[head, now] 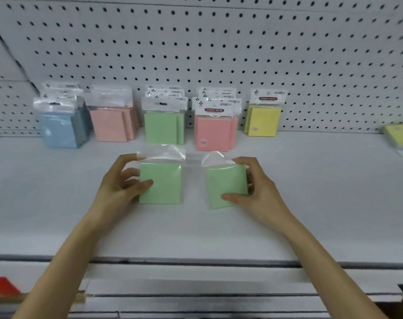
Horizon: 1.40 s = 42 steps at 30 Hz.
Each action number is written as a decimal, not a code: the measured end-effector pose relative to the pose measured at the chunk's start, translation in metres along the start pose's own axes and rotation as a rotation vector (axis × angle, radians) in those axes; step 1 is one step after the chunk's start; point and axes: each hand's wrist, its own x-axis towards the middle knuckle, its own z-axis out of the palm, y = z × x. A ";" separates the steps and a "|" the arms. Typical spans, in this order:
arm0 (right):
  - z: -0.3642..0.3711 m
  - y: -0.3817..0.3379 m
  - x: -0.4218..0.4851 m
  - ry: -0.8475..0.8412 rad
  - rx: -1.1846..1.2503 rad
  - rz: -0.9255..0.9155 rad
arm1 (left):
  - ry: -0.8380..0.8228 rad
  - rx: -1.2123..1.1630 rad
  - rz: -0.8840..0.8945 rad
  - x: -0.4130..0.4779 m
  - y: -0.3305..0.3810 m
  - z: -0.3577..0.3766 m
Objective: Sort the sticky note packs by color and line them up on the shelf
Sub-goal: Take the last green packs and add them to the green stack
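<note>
Head view shows sorting nearly done: blue, peach, green row [164, 125], pink and yellow stand along the shelf [311, 192] back, while left hand [122, 183] and right hand [253, 187] each pinch a green pack [161, 183] before the green row.

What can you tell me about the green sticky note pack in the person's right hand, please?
The green pack in the right hand is a square pale-green pad sealed in clear, glossy plastic wrap whose empty top flap sticks up, crumpled. It is tilted, its lower edge at or just above the white shelf; contact cannot be told. The right hand grips its right side, thumb on the front near the bottom. It is apart from the other green pack, held in the left hand.
</note>
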 end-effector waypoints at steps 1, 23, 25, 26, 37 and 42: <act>0.014 -0.004 0.007 0.009 0.043 -0.019 | 0.054 0.014 0.018 0.000 -0.002 -0.015; 0.138 -0.039 0.129 0.442 -0.152 -0.219 | 0.298 -0.085 0.093 0.020 -0.032 -0.093; 0.138 -0.039 0.132 0.454 -0.153 -0.182 | 0.304 -0.072 0.091 0.020 -0.032 -0.093; 0.138 -0.039 0.133 0.461 -0.157 -0.166 | 0.308 -0.071 0.087 0.020 -0.032 -0.093; 0.134 -0.043 0.127 0.519 -0.182 -0.169 | 0.311 -0.032 0.112 0.022 -0.031 -0.088; 0.132 -0.040 0.113 0.305 -0.008 -0.318 | 0.260 0.043 0.150 0.043 -0.029 -0.067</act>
